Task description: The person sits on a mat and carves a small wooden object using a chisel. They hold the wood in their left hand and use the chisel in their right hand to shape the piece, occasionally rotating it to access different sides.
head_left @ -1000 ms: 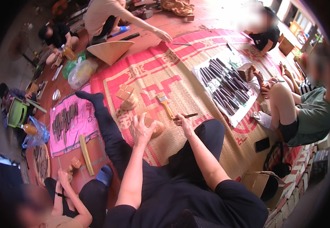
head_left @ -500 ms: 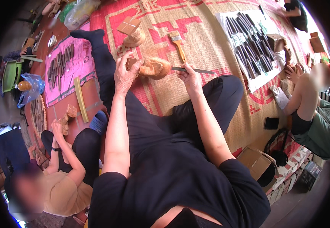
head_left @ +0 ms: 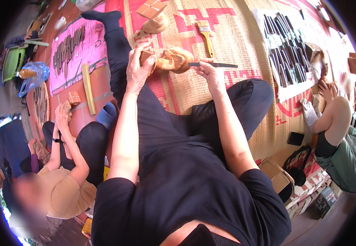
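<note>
My left hand (head_left: pixel 138 74) is closed around the square, block-shaped end of a curved wooden carving (head_left: pixel 171 60), raised above the mat between my legs. To the right, my right hand (head_left: pixel 210 76) pinches a flat, dark file (head_left: pixel 226 65) near its left part. That left end of the file meets the rounded right side of the carving, and the other end points right. Just beyond lies a flat paintbrush (head_left: pixel 206 37) with a yellow handle. Another carved wooden piece with a square block (head_left: pixel 151 9) on top stands farther away, left of the brush.
Many dark tools (head_left: pixel 286 49) lie on a white sheet at the right; more rest on a pink cloth (head_left: pixel 59 80) at the left. A wooden bar (head_left: pixel 88 88) lies on the tiles. One person (head_left: pixel 69 190) sits close at my left holding a carving; another (head_left: pixel 340 139) sits at right.
The whole view has shifted, so the mat and things on it appear higher and farther right. Both hands keep their holds, and the file still meets the carving's right side.
</note>
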`<move>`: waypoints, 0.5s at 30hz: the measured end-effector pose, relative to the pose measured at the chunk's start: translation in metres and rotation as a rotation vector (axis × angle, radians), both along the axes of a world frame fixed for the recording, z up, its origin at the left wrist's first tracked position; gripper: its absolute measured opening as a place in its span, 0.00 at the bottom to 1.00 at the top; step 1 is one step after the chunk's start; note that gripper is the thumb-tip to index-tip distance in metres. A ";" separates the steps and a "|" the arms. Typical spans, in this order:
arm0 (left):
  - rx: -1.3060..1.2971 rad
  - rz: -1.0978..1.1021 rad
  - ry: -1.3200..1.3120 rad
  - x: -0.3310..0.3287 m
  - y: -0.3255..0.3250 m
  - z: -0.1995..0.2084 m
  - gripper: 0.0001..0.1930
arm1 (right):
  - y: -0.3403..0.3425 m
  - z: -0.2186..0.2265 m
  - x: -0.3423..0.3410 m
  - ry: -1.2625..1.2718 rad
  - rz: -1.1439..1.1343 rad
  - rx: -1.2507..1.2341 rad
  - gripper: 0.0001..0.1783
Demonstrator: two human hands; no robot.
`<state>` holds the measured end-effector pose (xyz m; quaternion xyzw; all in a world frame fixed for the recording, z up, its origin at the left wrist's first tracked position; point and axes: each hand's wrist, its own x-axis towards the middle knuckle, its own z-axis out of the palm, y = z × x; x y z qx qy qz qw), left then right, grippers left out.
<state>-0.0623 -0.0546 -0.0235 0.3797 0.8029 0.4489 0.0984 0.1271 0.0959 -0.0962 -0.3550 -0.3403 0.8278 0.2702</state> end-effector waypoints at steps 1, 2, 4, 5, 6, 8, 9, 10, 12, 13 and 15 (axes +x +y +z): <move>0.006 -0.002 0.011 0.001 0.003 0.000 0.25 | 0.001 -0.001 0.000 -0.015 0.002 0.008 0.07; -0.001 0.006 0.020 0.004 0.005 0.002 0.24 | 0.002 -0.006 0.000 -0.035 -0.002 0.016 0.07; -0.023 0.033 0.050 0.009 0.010 0.004 0.25 | 0.001 -0.009 0.000 -0.052 0.013 0.035 0.06; -0.039 0.033 0.076 0.011 0.012 0.006 0.25 | 0.001 -0.009 0.000 -0.060 0.018 0.045 0.06; -0.055 0.031 0.102 0.012 0.013 0.007 0.25 | 0.001 -0.009 -0.001 -0.064 0.004 0.040 0.06; -0.073 0.047 0.174 0.015 0.018 0.005 0.24 | 0.002 -0.005 -0.001 -0.073 -0.031 0.031 0.06; -0.077 0.046 0.178 0.017 0.019 0.007 0.24 | 0.003 -0.008 0.000 -0.073 -0.052 0.028 0.06; -0.079 0.039 0.180 0.020 0.022 0.009 0.24 | 0.005 -0.012 0.001 -0.074 -0.080 0.027 0.06; -0.082 0.030 0.210 0.024 0.025 0.009 0.25 | 0.009 -0.018 0.004 -0.087 -0.112 0.027 0.07; -0.084 0.030 0.237 0.026 0.024 0.008 0.25 | 0.009 -0.019 0.005 -0.099 -0.115 0.028 0.07; -0.096 0.014 0.285 0.029 0.023 0.008 0.25 | 0.011 -0.018 0.006 -0.118 -0.129 0.024 0.08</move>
